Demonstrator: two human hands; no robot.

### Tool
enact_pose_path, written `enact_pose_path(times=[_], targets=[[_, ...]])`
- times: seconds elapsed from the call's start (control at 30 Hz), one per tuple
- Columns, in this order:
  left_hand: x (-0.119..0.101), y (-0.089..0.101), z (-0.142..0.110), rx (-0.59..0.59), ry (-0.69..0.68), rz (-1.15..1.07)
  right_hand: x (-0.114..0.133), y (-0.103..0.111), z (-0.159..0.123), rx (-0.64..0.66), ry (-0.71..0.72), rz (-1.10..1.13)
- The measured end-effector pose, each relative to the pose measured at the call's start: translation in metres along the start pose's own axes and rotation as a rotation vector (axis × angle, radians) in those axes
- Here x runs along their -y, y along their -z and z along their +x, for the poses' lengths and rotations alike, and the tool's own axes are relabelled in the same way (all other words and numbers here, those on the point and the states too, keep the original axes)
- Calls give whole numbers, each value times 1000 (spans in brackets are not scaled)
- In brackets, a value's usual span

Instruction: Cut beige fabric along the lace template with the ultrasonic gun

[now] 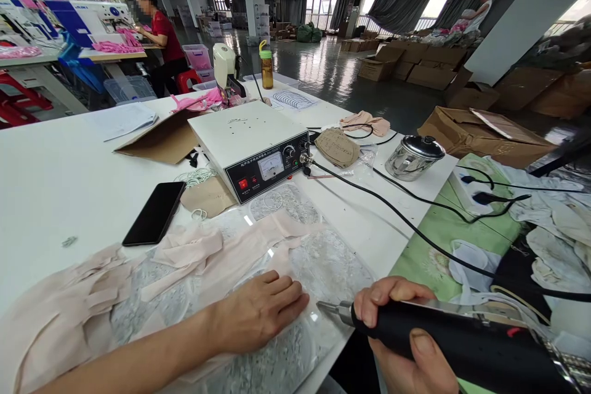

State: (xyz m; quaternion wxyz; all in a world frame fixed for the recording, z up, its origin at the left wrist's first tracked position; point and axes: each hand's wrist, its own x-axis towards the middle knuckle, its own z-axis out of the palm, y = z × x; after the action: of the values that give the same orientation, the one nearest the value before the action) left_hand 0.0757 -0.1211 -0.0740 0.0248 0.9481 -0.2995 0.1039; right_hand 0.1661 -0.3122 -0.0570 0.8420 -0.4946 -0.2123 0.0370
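My left hand lies flat, fingers together and stretched out, pressing pale pink fabric onto a clear sheet over lace at the table's near edge. My right hand is wrapped round a black hand-held welding tool. Its metal tip points left, just right of my left fingertips. A black cable runs from the tool to a white control box with a dial and red button.
A black phone lies left of the box, with cardboard behind it. A steel pot, beige pads and an amber bottle stand farther back. Heaped garments lie at right. People sit at sewing machines far left.
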Motion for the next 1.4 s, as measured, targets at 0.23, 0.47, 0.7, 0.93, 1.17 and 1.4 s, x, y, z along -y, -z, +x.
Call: enact_pose_path(times=[0.23,0.47,0.7,0.93,1.17,1.4], targets=[[0,-2,-2,-4,0,-14,-1,6,-1,36,-39,45],[-1,-1,0,-8,0,-10,-4,-1,1,40,-11,81],[-1,-2,-2,5,9,-8,-8,-3,3,64,7,61],[-1,-2,-1,2,2,-4,-7,-5,5,98,19,48],[-2,1,-3,-13,34,-29,-5,2,0,56,-8,106],[-16,2,-12,-48,68,-39,-2,6,-3,97,-32,90]])
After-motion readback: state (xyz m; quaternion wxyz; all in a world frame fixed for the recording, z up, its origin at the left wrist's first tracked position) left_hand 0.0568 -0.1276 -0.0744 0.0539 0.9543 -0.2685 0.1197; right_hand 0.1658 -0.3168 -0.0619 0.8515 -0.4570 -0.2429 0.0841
